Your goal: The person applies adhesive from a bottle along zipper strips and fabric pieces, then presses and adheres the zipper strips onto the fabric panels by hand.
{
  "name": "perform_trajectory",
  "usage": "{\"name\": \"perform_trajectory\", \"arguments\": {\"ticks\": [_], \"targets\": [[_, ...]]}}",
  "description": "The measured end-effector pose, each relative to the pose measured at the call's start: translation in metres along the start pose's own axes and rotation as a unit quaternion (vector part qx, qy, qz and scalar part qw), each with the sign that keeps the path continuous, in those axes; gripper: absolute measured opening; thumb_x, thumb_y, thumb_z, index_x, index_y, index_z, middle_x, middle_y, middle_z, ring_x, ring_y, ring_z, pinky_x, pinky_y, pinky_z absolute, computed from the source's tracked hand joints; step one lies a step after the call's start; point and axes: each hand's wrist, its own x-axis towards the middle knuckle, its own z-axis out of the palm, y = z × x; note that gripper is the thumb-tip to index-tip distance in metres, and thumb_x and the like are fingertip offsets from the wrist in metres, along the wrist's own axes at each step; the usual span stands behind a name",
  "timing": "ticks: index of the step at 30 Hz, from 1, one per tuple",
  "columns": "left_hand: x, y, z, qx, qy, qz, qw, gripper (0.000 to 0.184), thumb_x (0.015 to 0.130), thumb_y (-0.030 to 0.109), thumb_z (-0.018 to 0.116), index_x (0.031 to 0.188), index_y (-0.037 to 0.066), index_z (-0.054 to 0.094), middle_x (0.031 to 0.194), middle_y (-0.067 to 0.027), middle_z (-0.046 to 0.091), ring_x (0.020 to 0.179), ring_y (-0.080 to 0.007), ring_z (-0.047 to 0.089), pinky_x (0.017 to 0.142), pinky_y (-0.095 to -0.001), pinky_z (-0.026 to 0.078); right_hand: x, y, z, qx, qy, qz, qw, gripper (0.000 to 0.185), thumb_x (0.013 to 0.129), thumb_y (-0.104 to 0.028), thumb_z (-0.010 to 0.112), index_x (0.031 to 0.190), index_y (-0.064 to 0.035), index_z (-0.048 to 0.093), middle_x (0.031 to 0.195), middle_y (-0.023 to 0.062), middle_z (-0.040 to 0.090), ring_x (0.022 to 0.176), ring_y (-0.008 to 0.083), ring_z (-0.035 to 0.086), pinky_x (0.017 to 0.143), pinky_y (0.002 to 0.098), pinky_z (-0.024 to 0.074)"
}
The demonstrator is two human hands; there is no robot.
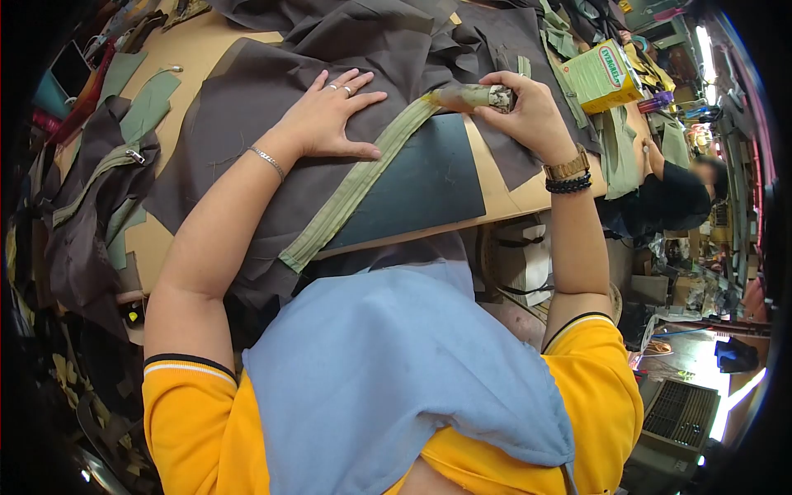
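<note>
My left hand (342,115) lies flat with spread fingers on dark brown fabric (247,103), its thumb at the edge of a pale green zipper strip (359,186). The strip runs diagonally along the fabric's edge, over a black board (429,186). My right hand (528,111) is closed around the thick, stained handle of what looks like a glue brush (462,98). The brush lies nearly level, its yellowed end touching the strip's upper end. Its bristles cannot be made out clearly.
A yellow-and-green can (601,76) stands on fabric at the right of the tan tabletop (544,198). On the left lies a brown piece with a zipper (107,177) beside green scraps (148,107). Another person (672,194) sits at the far right.
</note>
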Motion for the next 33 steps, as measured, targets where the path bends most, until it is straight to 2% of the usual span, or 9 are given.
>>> {"name": "perform_trajectory", "arguments": {"ticks": [10,13,19,22,25,31,33], "targets": [[0.001,-0.003,0.003,0.003,0.005,0.005,1.0,0.1,0.07,0.076,0.069,0.15,0.021,0.046,0.16,-0.0147,0.034,0.151,-0.0361,0.025,0.12,-0.0631,0.017,-0.002,-0.011,-0.001,0.034,-0.034,0.014,0.999,0.036,0.079,-0.016,0.081,0.109,0.0006,0.07,0.088,0.0081,0.072,0.077,0.0122,0.067,0.077,0.0267,0.0535],[0.001,-0.001,0.001,0.001,0.002,0.003,1.0,0.1,0.07,0.077,0.069,0.15,0.021,0.046,0.161,-0.0145,0.033,0.151,-0.0361,0.025,0.12,-0.063,0.017,-0.002,-0.005,0.006,0.057,-0.003,-0.024,0.998,0.038,0.075,-0.021,0.082,0.106,-0.0021,0.071,0.077,0.0071,0.068,0.067,0.0123,0.062,0.066,0.0274,0.0518],[0.0,-0.003,0.003,0.002,0.006,0.005,1.0,0.1,0.071,0.078,0.067,0.15,0.022,0.046,0.161,-0.0146,0.033,0.151,-0.0357,0.026,0.12,-0.0626,0.016,-0.004,-0.011,0.007,0.099,0.001,-0.026,0.995,0.038,0.075,-0.02,0.082,0.106,-0.0019,0.071,0.08,0.0073,0.069,0.068,0.0129,0.063,0.066,0.0279,0.052],[0.001,-0.003,0.004,0.001,0.007,0.003,1.0,0.102,0.069,0.079,0.067,0.15,0.022,0.046,0.161,-0.0148,0.033,0.151,-0.0357,0.026,0.12,-0.0626,0.017,-0.003,-0.009,0.006,0.064,0.006,-0.037,0.997,0.037,0.075,-0.019,0.082,0.106,-0.0022,0.071,0.08,0.0074,0.07,0.068,0.0137,0.064,0.066,0.0281,0.0524],[0.0,-0.002,0.003,0.007,0.005,0.003,1.0,0.092,0.077,0.077,0.063,0.15,0.023,0.046,0.161,-0.0141,0.033,0.151,-0.0345,0.025,0.12,-0.0617,0.017,-0.004,-0.007,0.009,0.072,-0.001,-0.038,0.997,0.037,0.075,-0.019,0.082,0.106,-0.0022,0.071,0.08,0.0076,0.069,0.068,0.0147,0.064,0.067,0.0285,0.0525],[0.003,-0.006,0.007,-0.001,-0.008,-0.012,1.0,0.057,0.099,0.053,0.046,0.15,0.025,0.046,0.163,-0.0105,0.032,0.152,-0.0305,0.024,0.122,-0.0589,0.015,-0.006,-0.023,0.008,0.072,-0.022,-0.051,0.996,0.037,0.075,-0.017,0.082,0.106,-0.0015,0.07,0.084,0.0102,0.07,0.07,0.0167,0.066,0.067,0.0294,0.0532],[0.002,-0.007,0.009,-0.003,-0.007,-0.014,1.0,0.054,0.101,0.049,0.044,0.15,0.025,0.046,0.163,-0.0101,0.031,0.152,-0.0301,0.023,0.122,-0.0585,0.015,-0.007,-0.027,0.009,0.086,-0.025,-0.059,0.994,0.036,0.075,-0.016,0.082,0.106,-0.0015,0.07,0.085,0.0109,0.07,0.071,0.017,0.067,0.067,0.0293,0.0537]]}}
